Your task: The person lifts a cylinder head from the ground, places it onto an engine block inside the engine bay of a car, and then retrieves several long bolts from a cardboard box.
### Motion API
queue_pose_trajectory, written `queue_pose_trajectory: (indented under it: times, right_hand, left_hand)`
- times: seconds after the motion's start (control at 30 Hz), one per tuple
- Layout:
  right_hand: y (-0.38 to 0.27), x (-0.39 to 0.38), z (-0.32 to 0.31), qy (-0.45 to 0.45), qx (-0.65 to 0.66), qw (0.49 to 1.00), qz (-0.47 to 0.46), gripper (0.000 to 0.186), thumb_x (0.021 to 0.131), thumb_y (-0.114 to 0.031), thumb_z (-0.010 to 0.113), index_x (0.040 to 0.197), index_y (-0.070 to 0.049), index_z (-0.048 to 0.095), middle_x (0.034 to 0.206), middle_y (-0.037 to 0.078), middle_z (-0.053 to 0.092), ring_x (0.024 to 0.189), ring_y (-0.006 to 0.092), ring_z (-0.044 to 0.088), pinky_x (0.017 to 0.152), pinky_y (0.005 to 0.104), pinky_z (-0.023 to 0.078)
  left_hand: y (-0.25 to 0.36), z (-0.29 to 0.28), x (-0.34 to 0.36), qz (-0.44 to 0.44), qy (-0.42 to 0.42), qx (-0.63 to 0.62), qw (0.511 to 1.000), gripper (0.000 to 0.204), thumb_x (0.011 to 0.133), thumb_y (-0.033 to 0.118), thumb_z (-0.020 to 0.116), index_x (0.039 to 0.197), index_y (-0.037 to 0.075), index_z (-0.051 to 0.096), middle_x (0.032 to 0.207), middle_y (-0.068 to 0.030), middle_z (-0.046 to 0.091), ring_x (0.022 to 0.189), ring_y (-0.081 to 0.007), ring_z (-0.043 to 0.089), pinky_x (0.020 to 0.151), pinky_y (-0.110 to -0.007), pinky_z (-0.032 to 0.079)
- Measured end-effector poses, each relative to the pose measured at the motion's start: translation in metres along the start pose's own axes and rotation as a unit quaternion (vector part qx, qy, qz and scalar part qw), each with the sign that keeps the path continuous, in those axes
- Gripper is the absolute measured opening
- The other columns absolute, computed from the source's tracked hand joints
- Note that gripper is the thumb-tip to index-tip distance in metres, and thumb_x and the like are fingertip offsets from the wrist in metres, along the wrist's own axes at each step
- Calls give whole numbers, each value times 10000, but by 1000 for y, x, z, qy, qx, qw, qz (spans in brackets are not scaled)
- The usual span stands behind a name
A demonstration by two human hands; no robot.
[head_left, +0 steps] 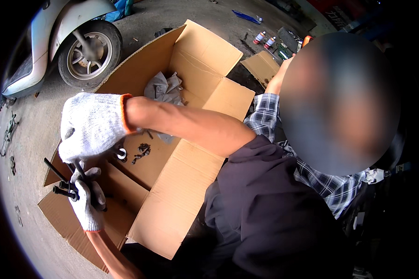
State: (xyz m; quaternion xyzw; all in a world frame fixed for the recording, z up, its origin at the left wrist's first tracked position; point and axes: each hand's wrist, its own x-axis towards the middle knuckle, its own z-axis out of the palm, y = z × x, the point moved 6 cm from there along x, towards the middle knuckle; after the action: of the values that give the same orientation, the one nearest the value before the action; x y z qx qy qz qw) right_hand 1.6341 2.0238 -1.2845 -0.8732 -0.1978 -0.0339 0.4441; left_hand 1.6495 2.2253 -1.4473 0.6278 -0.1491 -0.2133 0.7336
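My left hand (86, 200), in a white orange-edged glove, is closed around several black rods or long bolts (65, 190) at the lower left, over the open cardboard box (172, 190). Just above it, my right hand (91, 125), also gloved, reaches across from the right with its fingers curled down over the top of the black pieces; what it grips is partly hidden by the glove. Inside the box lie small dark hardware pieces (142, 151) and crumpled grey paper (160, 88).
A scooter (88, 56) stands at the upper left. A person in a plaid shirt (326, 190) is close at the right, one hand raised (279, 74) near a cardboard piece (256, 63). Two spray cans (265, 42) and scattered dark parts (9, 130) lie on the floor.
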Motion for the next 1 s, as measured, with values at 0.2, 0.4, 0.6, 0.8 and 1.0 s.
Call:
queue_pose_trajectory:
  times: [0.2, 0.4, 0.6, 0.8, 1.0]
  right_hand:
    - [24, -8, -25, 120, 46, 992, 6, 490, 872, -432, 668, 741, 40, 698, 662, 256, 606, 547, 350, 570, 585, 446, 476]
    - [17, -26, -23, 262, 153, 953, 6, 319, 880, -270, 658, 778, 23, 728, 681, 229, 663, 622, 322, 675, 622, 441, 515]
    - [10, -27, -47, 233, 146, 960, -52, 290, 885, -259, 641, 826, 10, 730, 734, 223, 678, 661, 332, 682, 648, 443, 524]
    - [12, -30, -39, 167, 42, 983, -58, 268, 889, -248, 623, 874, -3, 732, 786, 217, 693, 700, 342, 690, 674, 444, 533]
    - [31, -27, 7, 82, -17, 996, 9, 257, 894, -237, 606, 922, -16, 734, 839, 211, 708, 739, 352, 697, 701, 446, 542]
  left_hand:
    - [-6, 44, 9, -41, 41, -83, 995, 263, 1015, 292, 647, 1194, 105, 601, 801, 24, 546, 520, -47, 454, 388, -205, 283]
    - [-18, 110, 9, -171, 252, -160, 939, 290, 1046, 346, 573, 1218, 112, 582, 953, 24, 596, 671, -77, 518, 482, -215, 347]
    - [-20, 108, 25, -145, 233, -153, 949, 412, 1057, 400, 484, 1334, 95, 499, 1183, -14, 522, 947, -157, 468, 740, -306, 328]
    - [-46, 37, 7, -146, 210, -219, 942, 537, 1069, 454, 395, 1450, 77, 415, 1412, -52, 449, 1222, -237, 419, 999, -396, 310]
    - [-32, -39, -44, -108, 204, -209, 950, 508, 1057, 426, 421, 1399, 51, 435, 1366, -87, 487, 1205, -262, 477, 973, -395, 347]
